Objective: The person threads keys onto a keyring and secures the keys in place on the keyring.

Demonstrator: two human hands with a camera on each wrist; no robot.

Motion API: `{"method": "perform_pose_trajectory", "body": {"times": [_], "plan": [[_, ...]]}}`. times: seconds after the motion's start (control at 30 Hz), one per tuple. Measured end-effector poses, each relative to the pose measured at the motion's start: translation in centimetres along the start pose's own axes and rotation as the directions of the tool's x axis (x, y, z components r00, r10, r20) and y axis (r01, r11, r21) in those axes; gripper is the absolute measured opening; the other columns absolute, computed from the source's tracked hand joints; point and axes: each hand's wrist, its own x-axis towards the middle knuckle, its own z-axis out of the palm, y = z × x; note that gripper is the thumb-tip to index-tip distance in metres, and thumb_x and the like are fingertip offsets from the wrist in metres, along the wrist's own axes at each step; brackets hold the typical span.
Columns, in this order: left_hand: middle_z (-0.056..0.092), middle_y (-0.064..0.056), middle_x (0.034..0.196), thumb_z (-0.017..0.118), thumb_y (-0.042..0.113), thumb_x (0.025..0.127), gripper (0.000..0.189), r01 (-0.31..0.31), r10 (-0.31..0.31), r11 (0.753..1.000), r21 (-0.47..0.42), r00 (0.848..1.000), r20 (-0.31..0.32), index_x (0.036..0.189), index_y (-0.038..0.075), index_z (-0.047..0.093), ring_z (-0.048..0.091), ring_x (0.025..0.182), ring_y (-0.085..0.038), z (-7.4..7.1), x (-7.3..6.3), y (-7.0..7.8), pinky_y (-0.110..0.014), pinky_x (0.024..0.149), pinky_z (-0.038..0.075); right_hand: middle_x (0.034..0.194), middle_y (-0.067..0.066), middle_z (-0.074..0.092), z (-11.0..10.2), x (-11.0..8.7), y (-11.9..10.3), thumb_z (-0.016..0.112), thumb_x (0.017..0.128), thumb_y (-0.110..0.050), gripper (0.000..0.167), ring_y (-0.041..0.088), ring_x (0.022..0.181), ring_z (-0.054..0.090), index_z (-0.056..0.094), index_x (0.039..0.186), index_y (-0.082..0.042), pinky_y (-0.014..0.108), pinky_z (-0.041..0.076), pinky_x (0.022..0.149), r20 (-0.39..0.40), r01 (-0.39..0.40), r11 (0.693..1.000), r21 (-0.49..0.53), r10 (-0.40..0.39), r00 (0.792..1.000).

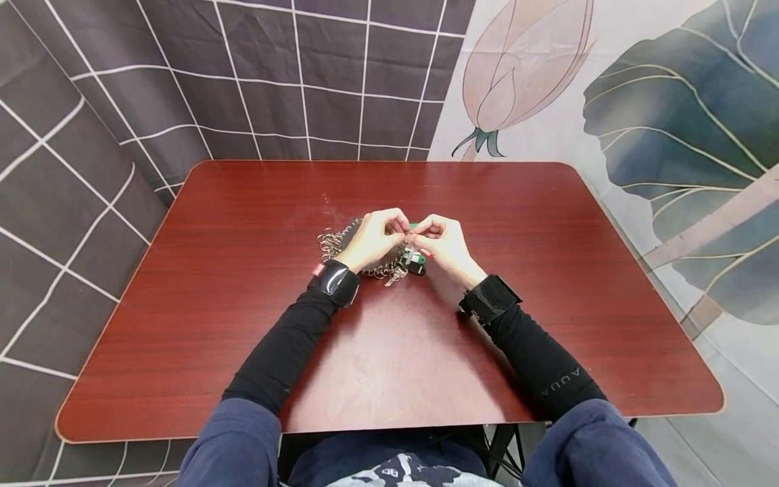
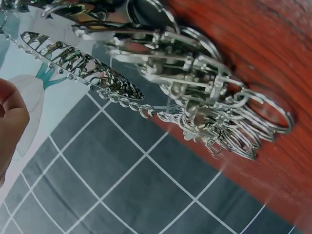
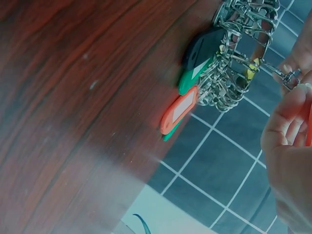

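Both hands meet fingertip to fingertip above the middle of the table. My left hand (image 1: 376,238) pinches a small metal clasp (image 3: 289,78) that hangs off a bunch of key-ring hardware. Curled in from the right, my right hand (image 1: 449,249) grips an orange-red key tag (image 3: 309,129), its fingertips right at the clasp. Below them is a grey plate edged with many silver rings and clasps (image 2: 195,73). A black key tag (image 3: 201,48), a green one (image 3: 187,83) and an orange one (image 3: 179,111) hang from its near side.
The reddish-brown wooden table (image 1: 243,196) has rounded corners. Behind it and to the left hangs a dark grey cloth (image 1: 328,61) with white grid lines. A white cloth with a flower print (image 1: 529,67) covers the right side.
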Motion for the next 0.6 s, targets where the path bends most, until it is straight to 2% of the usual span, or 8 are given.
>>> {"method": "perform_pose_trajectory", "body": {"times": [0.17,0.37,0.6], "plan": [[0.069,-0.009,0.079,0.063,-0.001,0.078,0.012,0.022,-0.022,1.000,-0.009,0.999,-0.029,0.087,0.007,0.066,0.063,0.071,-0.015,0.2,-0.1,-0.1,-0.022,0.065,0.045,0.071,-0.008,0.067,0.0,-0.1,0.3,0.065,0.081,0.001,0.018,0.000,0.058,0.055,0.061,0.094,0.013,0.016,0.039,0.049,0.009,0.009,0.999,-0.041,-0.009,1.000],[0.069,-0.009,0.076,0.064,0.001,0.076,0.011,0.068,-0.069,0.996,-0.058,0.997,-0.026,0.085,0.007,0.067,0.062,0.069,-0.013,0.2,-0.1,-0.3,-0.022,0.064,0.044,0.069,-0.011,0.065,-0.1,0.0,0.3,0.066,0.081,0.002,0.011,0.001,0.058,0.054,0.061,0.090,0.008,0.016,0.037,0.048,0.030,0.026,0.996,-0.085,-0.023,0.999],[0.069,-0.008,0.081,0.063,0.004,0.079,0.012,0.052,-0.052,0.999,-0.010,0.998,0.020,0.089,0.008,0.066,0.064,0.075,-0.016,0.1,0.1,-0.2,-0.023,0.068,0.047,0.064,-0.007,0.063,0.1,-0.9,-2.1,0.061,0.080,0.006,0.016,0.002,0.053,0.048,0.059,0.092,0.016,0.016,0.034,0.047,0.029,-0.003,0.999,-0.049,0.005,1.000]]}}
